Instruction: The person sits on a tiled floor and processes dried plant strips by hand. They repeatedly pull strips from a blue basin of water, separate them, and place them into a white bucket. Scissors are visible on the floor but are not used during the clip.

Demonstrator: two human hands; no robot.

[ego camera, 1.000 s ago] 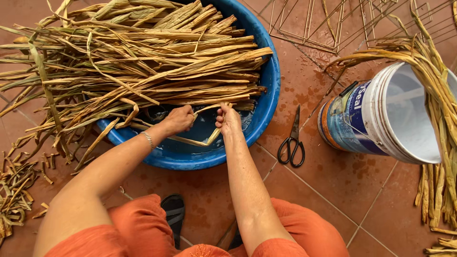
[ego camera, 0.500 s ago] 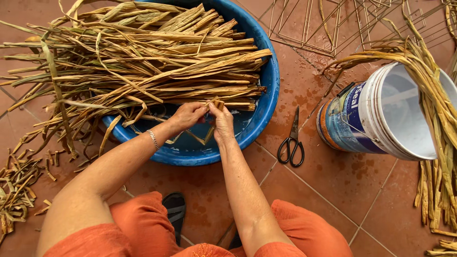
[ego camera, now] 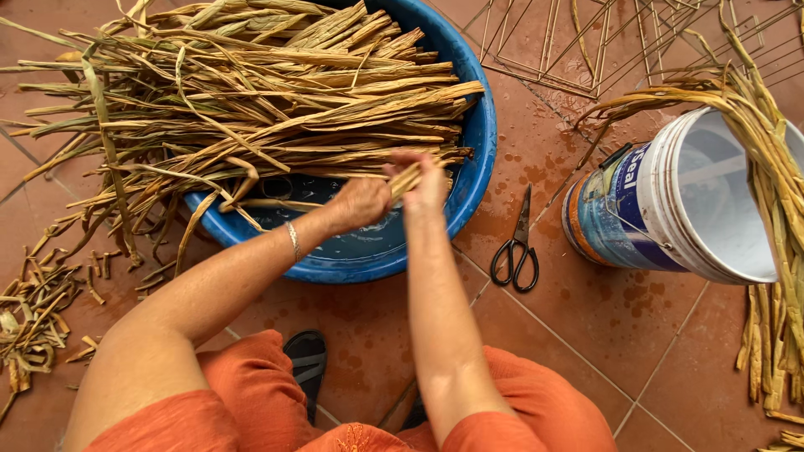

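Two hands work over a blue basin (ego camera: 473, 159) set on a wet, reddish tiled floor (ego camera: 586, 335). Left hand (ego camera: 360, 202) is closed around the near end of a dried leaf strip (ego camera: 408, 178); right hand (ego camera: 427, 186) is closed on the same strip just beside it, the two hands touching or nearly so. The strip sits above the basin's near side, over the water visible inside. A large bundle of dried leaves (ego camera: 251, 92) lies across the basin, its ends spilling over the left rim onto the floor. A thin bracelet (ego camera: 293, 241) circles the left wrist.

Black-handled scissors (ego camera: 519, 247) lie on the floor just right of the basin, blades pointing away from the person. A white bucket (ego camera: 670, 209) with a blue band lies tilted further right, more leaves (ego camera: 770, 167) draped over its mouth. Short trimmings (ego camera: 33, 310) are scattered at far left. Thin sticks (ego camera: 586, 42) lie at the top. Orange-clad knees and a dark sandal (ego camera: 306, 360) show at the lower edge.
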